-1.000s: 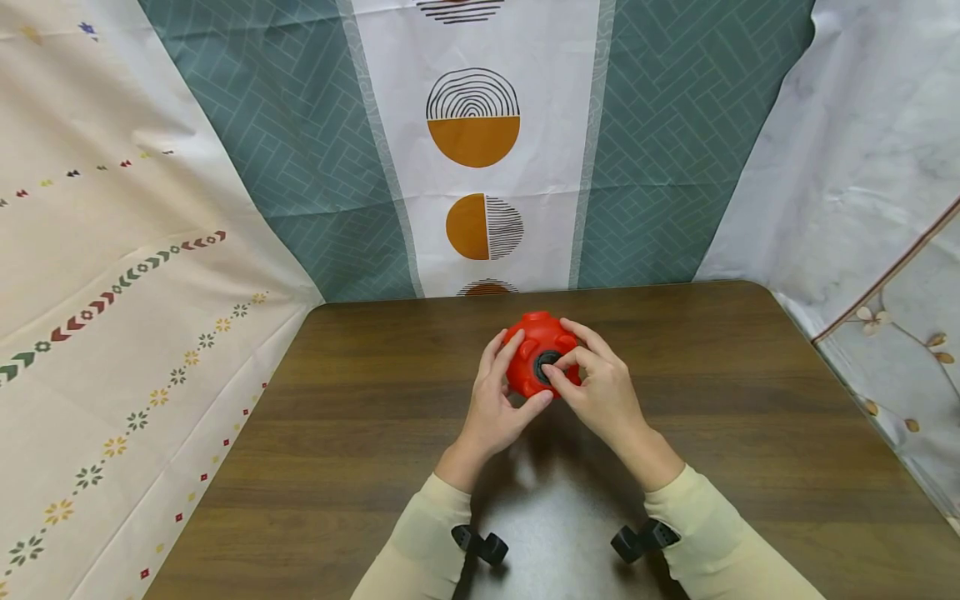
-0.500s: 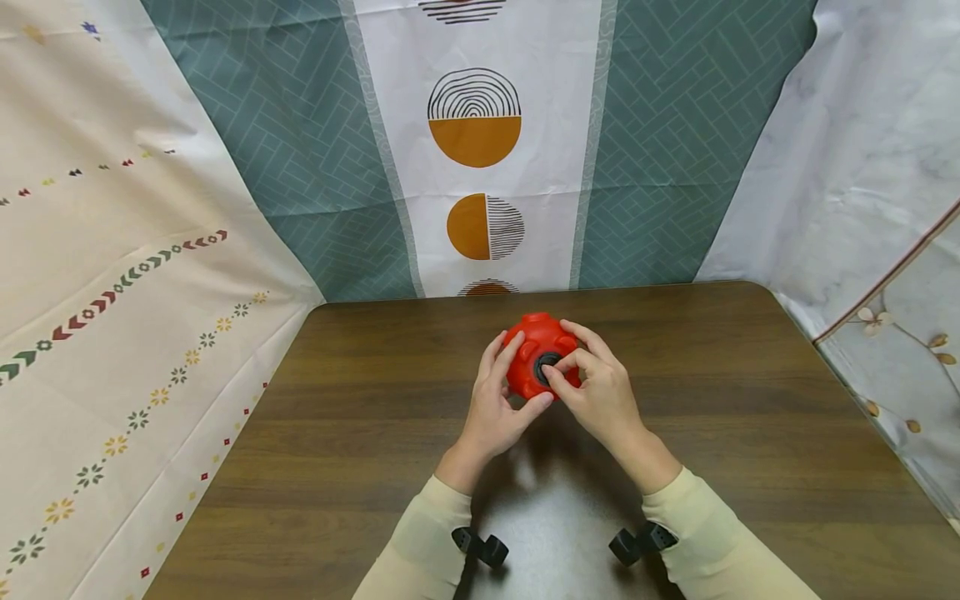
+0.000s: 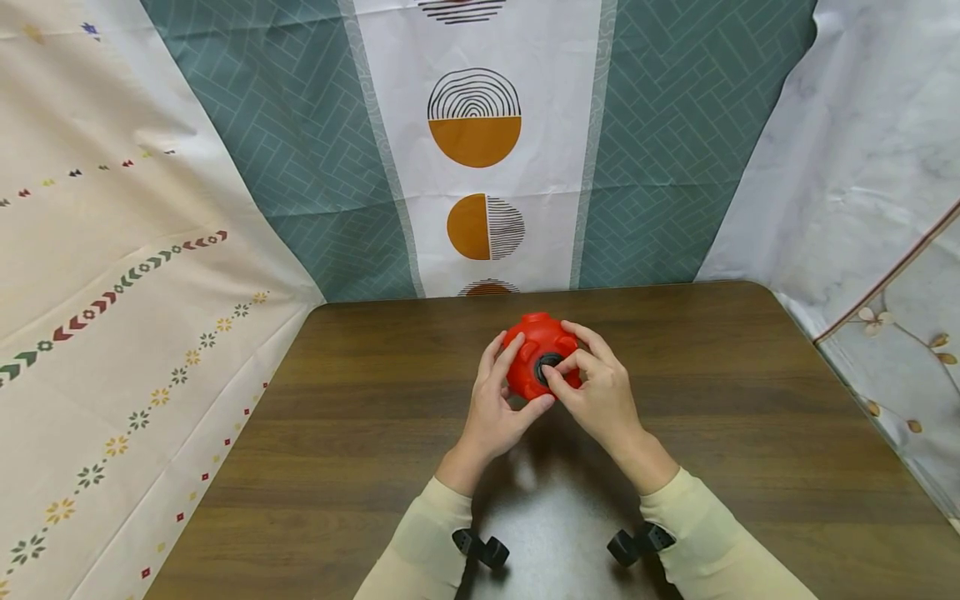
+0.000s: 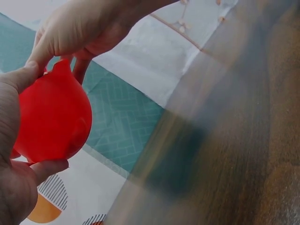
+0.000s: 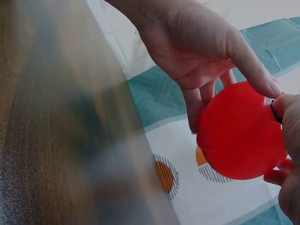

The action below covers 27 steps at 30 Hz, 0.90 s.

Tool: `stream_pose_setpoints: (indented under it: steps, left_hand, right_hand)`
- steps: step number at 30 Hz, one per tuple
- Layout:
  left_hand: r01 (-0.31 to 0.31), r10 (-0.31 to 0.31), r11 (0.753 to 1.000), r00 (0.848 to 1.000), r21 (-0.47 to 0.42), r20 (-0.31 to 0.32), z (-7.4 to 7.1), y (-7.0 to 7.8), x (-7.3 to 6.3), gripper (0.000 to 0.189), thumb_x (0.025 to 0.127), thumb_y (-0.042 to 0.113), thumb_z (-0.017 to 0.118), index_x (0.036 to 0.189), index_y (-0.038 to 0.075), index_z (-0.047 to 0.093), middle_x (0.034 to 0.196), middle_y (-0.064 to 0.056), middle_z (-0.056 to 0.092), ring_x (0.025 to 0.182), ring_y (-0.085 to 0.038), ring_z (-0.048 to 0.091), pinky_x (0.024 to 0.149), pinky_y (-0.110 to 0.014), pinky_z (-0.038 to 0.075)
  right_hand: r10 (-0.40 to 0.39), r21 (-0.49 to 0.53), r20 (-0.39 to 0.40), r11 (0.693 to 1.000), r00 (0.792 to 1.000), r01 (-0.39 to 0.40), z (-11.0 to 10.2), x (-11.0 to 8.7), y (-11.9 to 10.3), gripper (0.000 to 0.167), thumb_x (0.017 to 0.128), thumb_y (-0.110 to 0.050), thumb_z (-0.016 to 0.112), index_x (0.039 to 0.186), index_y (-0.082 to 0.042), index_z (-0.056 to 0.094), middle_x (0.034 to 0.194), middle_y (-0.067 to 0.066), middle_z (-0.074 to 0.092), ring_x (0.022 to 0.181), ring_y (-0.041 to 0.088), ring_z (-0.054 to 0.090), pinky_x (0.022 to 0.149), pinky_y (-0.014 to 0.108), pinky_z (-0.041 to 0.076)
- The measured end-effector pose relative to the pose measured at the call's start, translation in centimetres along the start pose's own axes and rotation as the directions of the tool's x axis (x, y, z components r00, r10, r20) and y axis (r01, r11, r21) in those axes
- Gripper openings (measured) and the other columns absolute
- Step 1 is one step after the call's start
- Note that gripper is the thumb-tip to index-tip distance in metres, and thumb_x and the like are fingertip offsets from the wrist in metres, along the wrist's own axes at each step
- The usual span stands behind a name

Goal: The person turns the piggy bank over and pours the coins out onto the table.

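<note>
A red rubber-looking ball with raised knobs [image 3: 534, 340] is held between both hands above the table. On its near side sits a black round piece [image 3: 550, 358], partly covered by fingers. My left hand [image 3: 495, 414] grips the ball from the left, fingers at the upper side and thumb below. My right hand [image 3: 604, 398] pinches at the black piece with thumb and forefinger, while another finger lies along the ball's right side. The left wrist view gives the ball's smooth side [image 4: 56, 122]. In the right wrist view a sliver of the black piece [image 5: 276, 112] shows beside the fingers.
The brown wooden table [image 3: 360, 433] spreads below the hands. Behind it hangs a teal and white cloth [image 3: 660, 167]. A cream patterned cloth [image 3: 135, 333] borders the left, a white floral one [image 3: 862, 167] the right. Each wrist bears a black camera [image 3: 480, 547].
Hardly anything differs. The right forearm has shifted slightly left, while both hands keep their hold on the ball and the black piece.
</note>
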<state>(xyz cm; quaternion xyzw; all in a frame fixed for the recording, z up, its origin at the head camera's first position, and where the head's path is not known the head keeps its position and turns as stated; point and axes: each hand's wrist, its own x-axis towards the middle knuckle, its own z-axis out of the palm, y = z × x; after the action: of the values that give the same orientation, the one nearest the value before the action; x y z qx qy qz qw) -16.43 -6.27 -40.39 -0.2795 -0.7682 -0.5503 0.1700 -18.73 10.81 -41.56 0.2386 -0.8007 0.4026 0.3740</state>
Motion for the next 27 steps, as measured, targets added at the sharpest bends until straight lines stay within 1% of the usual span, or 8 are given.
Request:
stream_pose_setpoints:
  steps: [4,11,13,18,23,27]
  left_hand:
    - [-0.003,0.003,1.0,1.0,0.0,-0.006,0.05,0.12,-0.01,0.076,0.078,0.003,0.076,0.144,0.002,0.039,0.148,-0.029,0.023,0.124,-0.039,0.047,0.08,-0.047,0.054]
    - [0.018,-0.018,1.0,1.0,-0.004,-0.005,0.06,0.3,-0.04,0.076,0.079,0.005,0.077,0.145,0.003,0.038,0.149,-0.028,0.024,0.125,-0.038,0.047,0.081,-0.046,0.054]
    - [0.024,-0.024,1.0,1.0,-0.009,-0.006,0.09,0.3,-0.02,0.076,0.079,0.006,0.077,0.145,0.003,0.038,0.149,-0.027,0.024,0.125,-0.037,0.047,0.081,-0.046,0.054]
    - [0.035,-0.035,0.999,0.999,-0.012,-0.002,0.11,0.17,0.01,0.076,0.08,0.007,0.076,0.146,0.003,0.038,0.149,-0.026,0.024,0.125,-0.037,0.047,0.081,-0.046,0.054]
    - [0.025,-0.025,1.0,1.0,-0.008,0.001,0.15,0.25,0.05,0.076,0.08,0.007,0.077,0.146,0.003,0.038,0.149,-0.027,0.024,0.125,-0.037,0.047,0.081,-0.043,0.055]
    - [0.011,-0.011,1.0,1.0,-0.003,-0.009,0.26,0.31,0.03,0.076,0.079,0.005,0.077,0.145,0.002,0.038,0.148,-0.028,0.025,0.124,-0.039,0.047,0.08,-0.045,0.055]
  right_hand:
    - [-0.006,0.004,-0.012,1.0,1.0,0.006,-0.04,0.02,-0.06,0.02,0.073,-0.006,0.082,0.069,-0.009,0.063,0.129,0.011,0.058,0.097,0.026,0.063,0.059,0.032,0.056]
    - [-0.003,0.021,-0.02,1.0,1.0,0.003,-0.08,0.01,-0.29,0.02,0.074,-0.006,0.081,0.069,-0.009,0.062,0.128,0.012,0.059,0.096,0.027,0.062,0.057,0.036,0.056]
    - [-0.001,0.022,-0.022,1.0,1.0,0.002,-0.1,0.02,-0.35,0.02,0.074,-0.006,0.081,0.069,-0.009,0.061,0.128,0.012,0.059,0.091,0.026,0.062,0.055,0.035,0.055]
    - [-0.009,-0.004,-0.02,1.0,1.0,0.009,-0.03,-0.03,-0.09,0.02,0.074,-0.007,0.081,0.07,-0.009,0.062,0.13,0.01,0.058,0.087,0.021,0.061,0.054,0.029,0.053]
    - [-0.009,-0.015,-0.016,1.0,1.0,0.009,-0.06,-0.09,0.11,0.02,0.074,-0.006,0.081,0.07,-0.01,0.062,0.131,0.008,0.058,0.095,0.022,0.062,0.056,0.027,0.054]
    - [-0.005,-0.013,-0.01,1.0,1.0,0.005,-0.14,-0.09,0.08,0.02,0.074,-0.007,0.08,0.07,-0.01,0.061,0.131,0.009,0.057,0.1,0.024,0.062,0.06,0.03,0.056]
